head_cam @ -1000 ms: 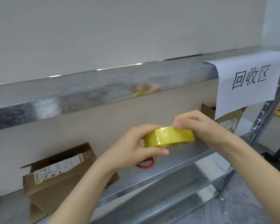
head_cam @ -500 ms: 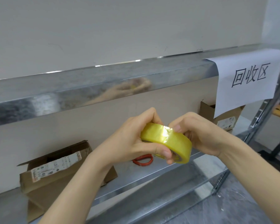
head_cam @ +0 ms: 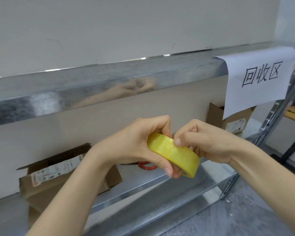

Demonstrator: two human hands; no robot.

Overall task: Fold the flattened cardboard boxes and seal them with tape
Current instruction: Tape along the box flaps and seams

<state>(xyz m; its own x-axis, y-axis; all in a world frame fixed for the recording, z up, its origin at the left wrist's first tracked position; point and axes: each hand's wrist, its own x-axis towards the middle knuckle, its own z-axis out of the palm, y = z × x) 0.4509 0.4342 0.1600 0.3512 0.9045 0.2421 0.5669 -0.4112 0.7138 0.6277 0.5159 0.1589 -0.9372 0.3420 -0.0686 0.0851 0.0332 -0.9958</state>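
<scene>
While our left hand [head_cam: 136, 147] curls its grip round the tape [head_cam: 174, 154], held tilted above the shelf [head_cam: 143, 181], our right hand [head_cam: 209, 143] pinches its upper rim; a box [head_cam: 66, 176] lies lower left.

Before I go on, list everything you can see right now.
tape roll: 1, yellow, held between both hands
left box: 1, brown, open, lower shelf, left
right box: 1, brown, lower shelf, partly behind the sign
red object: 1, red, lower shelf behind the hands; unclear what
paper sign: 1, white, hanging from upper shelf, right
metal rack: 1, silver, along the wall
left hand: 1, grips the roll
right hand: 1, thumb on the roll's outer face
</scene>
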